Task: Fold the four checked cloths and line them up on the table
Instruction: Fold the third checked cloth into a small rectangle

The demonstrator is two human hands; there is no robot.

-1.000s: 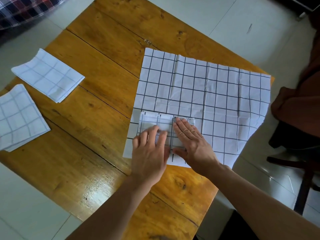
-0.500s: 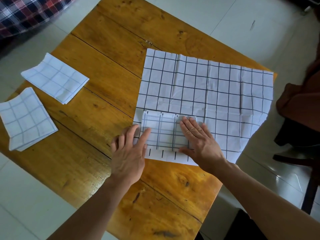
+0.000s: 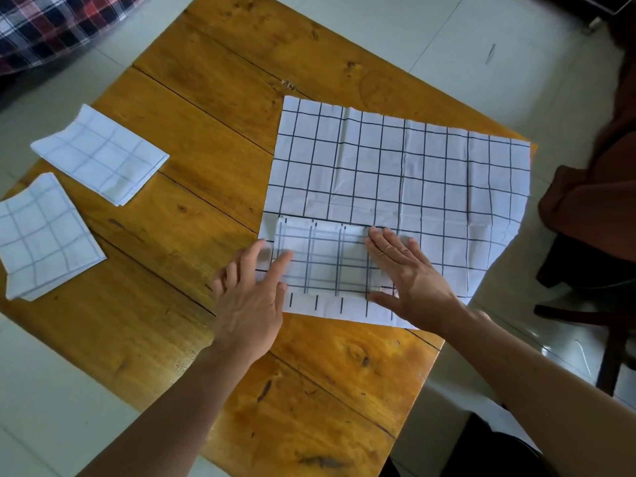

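A small folded checked cloth (image 3: 323, 259) lies on the near left corner of a large unfolded checked cloth (image 3: 399, 166), which is spread over the right half of the wooden table (image 3: 192, 187). My left hand (image 3: 251, 297) lies flat with straight fingers at the folded cloth's left edge, the index finger on it. My right hand (image 3: 409, 273) presses flat on its right edge, thumb spread toward me. Two more folded checked cloths sit at the table's left: one further back (image 3: 99, 153) and one at the left edge (image 3: 41, 235).
The large cloth's right side hangs over the table edge. A dark chair with brown fabric (image 3: 592, 215) stands close on the right. A red and black plaid fabric (image 3: 51, 22) shows at the top left. Pale floor tiles (image 3: 447, 46) surround the table.
My left hand slid left from the middle of the folded cloth to its left edge. My right hand stayed on the right edge. The view shifted slightly.
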